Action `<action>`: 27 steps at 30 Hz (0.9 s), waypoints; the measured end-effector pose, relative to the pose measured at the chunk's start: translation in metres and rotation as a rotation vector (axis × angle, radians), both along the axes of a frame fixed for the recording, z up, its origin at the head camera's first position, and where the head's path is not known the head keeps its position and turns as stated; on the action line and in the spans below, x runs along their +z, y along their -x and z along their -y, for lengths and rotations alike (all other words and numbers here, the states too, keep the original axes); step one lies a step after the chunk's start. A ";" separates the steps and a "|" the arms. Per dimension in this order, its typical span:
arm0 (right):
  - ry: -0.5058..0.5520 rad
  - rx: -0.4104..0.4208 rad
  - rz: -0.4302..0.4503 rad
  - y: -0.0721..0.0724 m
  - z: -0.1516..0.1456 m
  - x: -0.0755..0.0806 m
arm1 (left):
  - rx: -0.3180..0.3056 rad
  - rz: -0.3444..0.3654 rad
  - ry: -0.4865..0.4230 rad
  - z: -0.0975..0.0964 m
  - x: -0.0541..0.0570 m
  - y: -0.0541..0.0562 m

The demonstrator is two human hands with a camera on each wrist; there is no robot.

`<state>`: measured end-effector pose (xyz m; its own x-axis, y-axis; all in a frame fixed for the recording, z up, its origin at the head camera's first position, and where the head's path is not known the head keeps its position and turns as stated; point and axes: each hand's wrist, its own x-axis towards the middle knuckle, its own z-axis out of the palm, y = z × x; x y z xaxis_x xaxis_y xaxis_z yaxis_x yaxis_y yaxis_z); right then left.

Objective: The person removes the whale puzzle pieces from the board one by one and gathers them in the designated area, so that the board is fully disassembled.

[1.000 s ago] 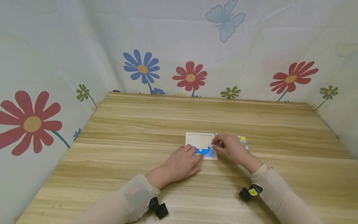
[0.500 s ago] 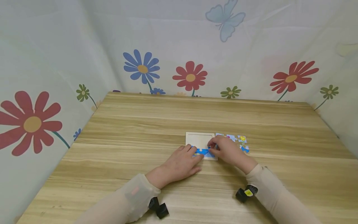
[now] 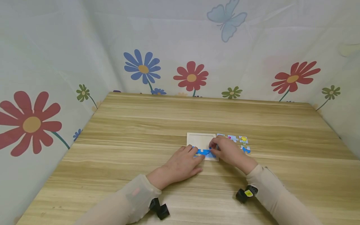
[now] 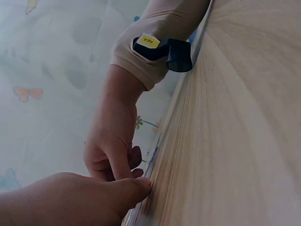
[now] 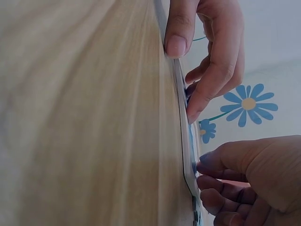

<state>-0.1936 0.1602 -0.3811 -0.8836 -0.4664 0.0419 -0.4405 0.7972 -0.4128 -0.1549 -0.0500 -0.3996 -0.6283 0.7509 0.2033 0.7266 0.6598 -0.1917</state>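
I'm watching the left hand [image 3: 180,164] resting at eight o'clock on a pale rectangular wooden tray [image 3: 200,140], fingers loosely extended; the right hand [image 3: 230,152], fingertips nearly meeting, is pinching a blue jigsaw piece [image 3: 207,152] inside, at four o'clock.

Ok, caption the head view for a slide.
Left hand and right hand touching blue jigsaw pieces in a pale rectangular wooden tray, multicoloured jigsaw pieces lying to its right.

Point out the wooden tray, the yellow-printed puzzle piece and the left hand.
Wooden tray [image 3: 200,141]: head view, bare inner panel.
Yellow-printed puzzle piece [image 3: 243,139]: head view, yellow print.
Left hand [image 3: 180,163]: head view, back of hand.
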 end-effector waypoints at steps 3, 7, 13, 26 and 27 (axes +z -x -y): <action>-0.005 -0.002 0.004 0.000 0.001 0.000 | 0.003 0.011 -0.001 0.000 0.000 0.000; -0.004 0.000 0.006 0.001 0.002 -0.001 | 0.009 0.017 0.003 0.000 0.001 -0.001; 0.007 -0.016 0.005 0.001 0.002 -0.001 | 0.012 0.006 0.009 0.000 0.000 -0.001; 0.073 -0.033 0.078 0.000 0.002 0.001 | 0.019 0.010 0.011 -0.001 0.000 -0.001; 0.078 -0.027 0.079 0.001 0.002 0.001 | 0.020 0.012 0.012 -0.001 0.000 -0.001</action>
<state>-0.1941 0.1585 -0.3803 -0.8979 -0.4402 0.0069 -0.3828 0.7728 -0.5063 -0.1540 -0.0489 -0.3999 -0.6456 0.7404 0.1870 0.7154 0.6721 -0.1911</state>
